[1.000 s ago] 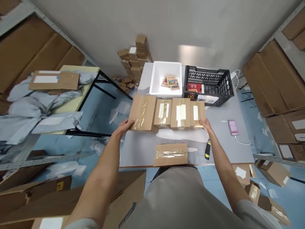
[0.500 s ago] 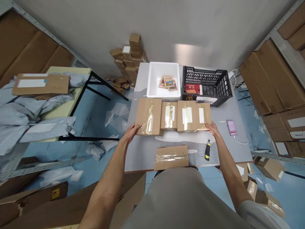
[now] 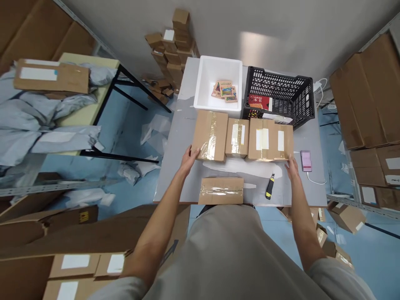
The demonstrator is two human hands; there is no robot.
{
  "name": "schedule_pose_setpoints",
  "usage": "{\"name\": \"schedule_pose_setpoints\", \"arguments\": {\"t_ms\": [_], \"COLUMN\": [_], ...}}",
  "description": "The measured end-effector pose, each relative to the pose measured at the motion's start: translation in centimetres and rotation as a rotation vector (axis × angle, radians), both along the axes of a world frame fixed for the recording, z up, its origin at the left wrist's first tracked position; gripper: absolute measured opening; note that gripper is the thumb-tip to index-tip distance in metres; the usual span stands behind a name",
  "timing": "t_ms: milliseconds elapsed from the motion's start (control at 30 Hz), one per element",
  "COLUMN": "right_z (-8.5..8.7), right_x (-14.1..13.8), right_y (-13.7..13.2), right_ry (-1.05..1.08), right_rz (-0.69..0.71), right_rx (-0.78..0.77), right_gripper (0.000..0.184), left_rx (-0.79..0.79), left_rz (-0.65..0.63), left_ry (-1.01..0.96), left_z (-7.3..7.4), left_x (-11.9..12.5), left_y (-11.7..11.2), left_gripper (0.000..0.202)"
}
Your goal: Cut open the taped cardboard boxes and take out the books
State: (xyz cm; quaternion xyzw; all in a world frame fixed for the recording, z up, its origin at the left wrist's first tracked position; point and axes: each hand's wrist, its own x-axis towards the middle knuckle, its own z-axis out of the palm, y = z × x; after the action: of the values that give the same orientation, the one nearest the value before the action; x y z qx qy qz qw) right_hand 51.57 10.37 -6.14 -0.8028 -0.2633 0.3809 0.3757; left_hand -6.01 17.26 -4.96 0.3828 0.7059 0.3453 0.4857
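The row of four boxes [image 3: 237,151] lies between both hands, just right of the picture's middle, its long axis running from left to right. The left hand [image 3: 189,160] holds the big box [image 3: 211,132] by its lower left corner; the right hand [image 3: 291,166] holds the end box [image 3: 283,142] at its lower right corner. The tub [image 3: 218,109] and crate [image 3: 298,93] stand close above. Bare table [image 3: 175,166] shows at left; at right, the phone [image 3: 306,161] lies near. Below, the flat box [image 3: 221,191] and cutter [image 3: 269,187] lie apart from the row.

A black crate [image 3: 269,82] stands beside a white bin [image 3: 204,85].
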Motion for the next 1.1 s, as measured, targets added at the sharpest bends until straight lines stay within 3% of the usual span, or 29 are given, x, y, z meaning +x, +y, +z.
{"name": "schedule_pose_setpoints", "arguments": {"t_ms": [133, 267, 367, 500, 700, 867, 1000, 1100], "right_z": [-3.3, -5.1, -5.4, -4.7, -1.9, 3.1, 7.6, 9.9], "right_x": [-3.7, -7.0, -8.3, -9.9, -14.3, -17.6, -20.5, -24.0], "right_y": [-6.5, -11.4, -12.3, -11.5, -10.5, -10.1, -9.6, -9.3], "right_ry": [-0.210, -0.324, -0.373, -0.344, -0.142, -0.029, -0.160, -0.332], "right_rz": [-0.080, -0.057, -0.015, 0.071, 0.232, 0.446, 0.737, 1.035], "right_rx": [-0.193, -0.329, -0.348, -0.292, -0.173, -0.054, -0.035, -0.091], "right_gripper": [0.065, 0.051, 0.038, 0.033, 0.031, 0.043, 0.055, 0.058], "left_rx": [-0.100, -0.197, -0.176, -0.087, 0.044, 0.114, 0.150, 0.158], "left_rz": [0.115, 0.059, 0.008, -0.140, -0.402, -0.495, -0.561, -0.618], "left_ry": [0.017, 0.000, -0.029, -0.080, -0.012, -0.005, -0.030, -0.054], "left_z": [-2.6, -4.0, -4.2, -4.0, -2.7, -1.9, -2.0, -2.2], "left_x": [0.6, 1.5, 2.3, 2.8, 1.5, 0.2, -0.4, -1.0], "left_y": [-7.1, -14.3, -17.3, -18.8, -19.9, -20.1, -19.4, -18.7], "left_gripper": [0.114, 0.112, 0.115, 0.118, 0.133, 0.109, 0.098, 0.095]}}
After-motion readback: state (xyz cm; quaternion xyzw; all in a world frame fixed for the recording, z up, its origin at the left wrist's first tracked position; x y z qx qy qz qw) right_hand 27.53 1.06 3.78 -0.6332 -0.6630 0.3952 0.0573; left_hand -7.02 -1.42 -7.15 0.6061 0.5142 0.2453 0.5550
